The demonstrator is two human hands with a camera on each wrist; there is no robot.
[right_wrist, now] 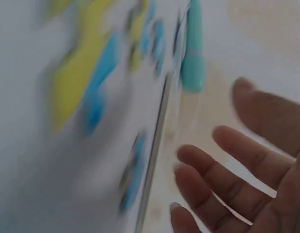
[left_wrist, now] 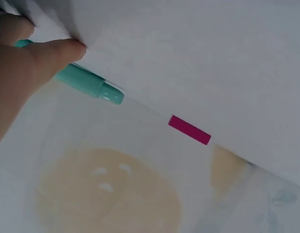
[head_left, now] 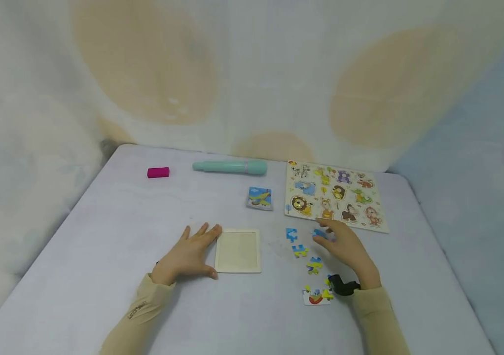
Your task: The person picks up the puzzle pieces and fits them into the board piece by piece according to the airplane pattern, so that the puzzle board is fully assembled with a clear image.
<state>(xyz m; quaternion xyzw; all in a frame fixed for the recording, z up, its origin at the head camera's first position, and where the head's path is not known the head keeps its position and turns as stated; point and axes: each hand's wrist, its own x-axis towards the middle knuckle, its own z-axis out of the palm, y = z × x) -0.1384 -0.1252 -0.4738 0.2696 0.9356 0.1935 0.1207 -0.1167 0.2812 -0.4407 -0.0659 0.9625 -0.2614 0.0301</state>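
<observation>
Clock positions as in the head view, 12 toward the far edge of the tabletop (head_left: pixel 101 236).

Right hand (head_left: pixel 345 246): fingers loosely bent, thumb well apart from index finger, nothing in grasp. Blue jigsaw piece (head_left: pixel 319 233) at 10 o'clock from the middle of this hand, in the gap between thumb and index finger as seen from above, partly hidden; apart from the fingers in the right wrist view, though blurred there.

Further jigsaw pieces, loose on the thumb side: small blue piece (head_left: pixel 292 234) between 9 and 10 o'clock; blue-and-yellow piece (head_left: pixel 299 251) at 9; yellow-and-blue piece (head_left: pixel 314 266) at 8; white piece with red marking (head_left: pixel 316 299) at 7; yellow piece (head_left: pixel 328 295) just beside the last, near the black wrist strap (head_left: pixel 344 286).

Left hand (head_left: pixel 192 254): back uppermost, low at the tabletop, fingers straight and spread, without grip. Square wooden tray (head_left: pixel 237 252) at 3 o'clock; index fingertip at its 10 o'clock corner, thumb tip near its 8 o'clock corner.

Farther off: square airplane-picture puzzle (head_left: pixel 259 197) at 1 o'clock from the tray; teal pen-shaped tube (head_left: pixel 230 167) at 12 from the tray; magenta block (head_left: pixel 158 172) at 11 from the left hand; wooden animal puzzle board (head_left: pixel 317 203) at 12 from the right hand.
</observation>
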